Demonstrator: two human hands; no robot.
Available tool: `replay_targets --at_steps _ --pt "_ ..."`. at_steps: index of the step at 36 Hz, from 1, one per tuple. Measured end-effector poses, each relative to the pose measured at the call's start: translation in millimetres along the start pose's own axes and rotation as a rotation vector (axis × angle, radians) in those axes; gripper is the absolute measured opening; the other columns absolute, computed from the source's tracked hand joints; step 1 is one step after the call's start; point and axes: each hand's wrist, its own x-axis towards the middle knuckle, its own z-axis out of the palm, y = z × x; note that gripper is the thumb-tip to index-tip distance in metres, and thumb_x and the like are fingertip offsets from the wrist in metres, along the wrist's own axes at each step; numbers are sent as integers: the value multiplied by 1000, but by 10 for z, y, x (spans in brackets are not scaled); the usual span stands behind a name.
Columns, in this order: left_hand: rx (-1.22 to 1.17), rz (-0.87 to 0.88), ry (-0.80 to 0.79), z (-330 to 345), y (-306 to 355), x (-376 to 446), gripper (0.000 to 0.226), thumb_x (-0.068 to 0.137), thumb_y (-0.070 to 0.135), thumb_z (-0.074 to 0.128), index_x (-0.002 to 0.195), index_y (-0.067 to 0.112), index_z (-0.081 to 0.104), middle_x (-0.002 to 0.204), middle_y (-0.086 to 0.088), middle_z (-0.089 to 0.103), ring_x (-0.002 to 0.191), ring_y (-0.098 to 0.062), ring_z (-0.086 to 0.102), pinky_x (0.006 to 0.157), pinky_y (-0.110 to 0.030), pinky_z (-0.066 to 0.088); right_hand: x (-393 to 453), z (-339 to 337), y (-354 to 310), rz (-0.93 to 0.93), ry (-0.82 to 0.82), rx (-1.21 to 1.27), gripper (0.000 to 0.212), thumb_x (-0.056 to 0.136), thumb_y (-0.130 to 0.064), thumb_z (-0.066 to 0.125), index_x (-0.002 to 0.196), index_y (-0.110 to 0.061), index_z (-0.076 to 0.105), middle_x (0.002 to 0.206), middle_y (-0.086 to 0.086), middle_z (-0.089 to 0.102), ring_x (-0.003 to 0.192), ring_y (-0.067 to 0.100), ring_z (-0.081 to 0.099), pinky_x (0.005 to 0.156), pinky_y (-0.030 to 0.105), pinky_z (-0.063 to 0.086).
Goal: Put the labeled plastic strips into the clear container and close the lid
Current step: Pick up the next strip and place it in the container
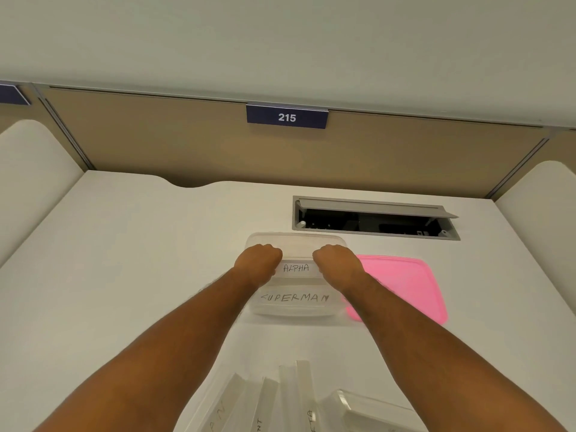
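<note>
The clear container (296, 241) sits open on the white desk, in the middle of the view. Inside it lies a strip labeled SUPERMAN (294, 298) toward the near wall. A strip labeled ALPHA (296, 268) is held across the container between both hands. My left hand (258, 260) grips its left end and my right hand (335, 260) grips its right end, fingers curled down. The pink lid (405, 285) lies flat on the desk just right of the container. Several more labeled strips (280, 397) lie on the desk near me, between my forearms.
An open grey cable hatch (374, 218) is set into the desk behind the container. A tan partition with a sign reading 215 (286, 116) stands at the back. White curved side panels (31, 169) flank the desk.
</note>
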Motion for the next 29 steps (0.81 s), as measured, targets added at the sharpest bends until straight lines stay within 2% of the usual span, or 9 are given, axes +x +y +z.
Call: replay_targets --at_steps 10,17,25,29 --pt "-1 -10 -32 48 10 35 15 89 8 67 101 5 59 101 -13 63 92 -31 62 66 -35 42 43 56 -28 -6 -5 1 27 81 12 55 99 -6 65 94 12 66 84 29 64 63 33 41" --pt "25 -22 -53 50 40 58 15 87 1 66 100 5 59 100 -12 63 92 -30 62 66 -35 44 57 120 -53 2 -29 2 25 79 11 59 97 -7 64 92 10 66 75 26 58 61 33 39" --pt "61 -20 -61 92 64 91 20 86 2 68 105 5 62 101 -12 65 92 -29 64 73 -36 52 69 202 -68 18 -17 38 24 83 7 60 102 -7 64 96 10 67 86 27 65 63 33 41" --pt "55 -17 -54 98 58 93 19 85 2 68 103 5 61 101 -12 64 92 -29 64 70 -35 48 70 233 -73 24 -7 56 23 84 6 61 103 -7 64 97 10 67 87 26 65 63 32 41"
